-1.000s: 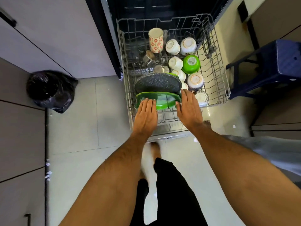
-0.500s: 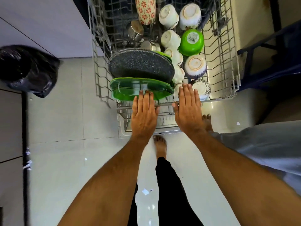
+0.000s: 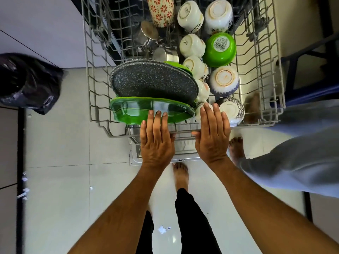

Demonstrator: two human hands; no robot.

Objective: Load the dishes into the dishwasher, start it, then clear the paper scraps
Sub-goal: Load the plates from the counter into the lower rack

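Pale floor tiles (image 3: 60,143) filled the lower view, with a black bin bag (image 3: 27,83) slumped at the left beside grey cabinet fronts. Above them a wire dishwasher rack (image 3: 88,74) stood pulled out over the open dishwasher door (image 3: 156,158). Both hands lay flat across the rack's front rail, fingers straight and together, gripping nothing. The left hand (image 3: 156,140) had its fingertips resting against the green plate (image 3: 139,111) that stood on edge at the front of the rack. Just behind that plate leaned a dark speckled plate (image 3: 154,83). The right hand (image 3: 212,136) reached over the rail with its fingertips at a white cup (image 3: 199,111) and beside a blue-patterned bowl (image 3: 233,110). Farther back sat upturned white cups, a green bowl (image 3: 219,49) with a barcode label, a red-flowered mug (image 3: 160,10) and steel cups (image 3: 166,55). Paper scraps (image 3: 163,229) lay on the floor between the person's legs, and more (image 3: 23,193) lay along the left cabinet edge. A bare foot (image 3: 180,173) stood under the door, and a second person's foot (image 3: 236,149) and grey trouser leg (image 3: 293,162) were at the right.
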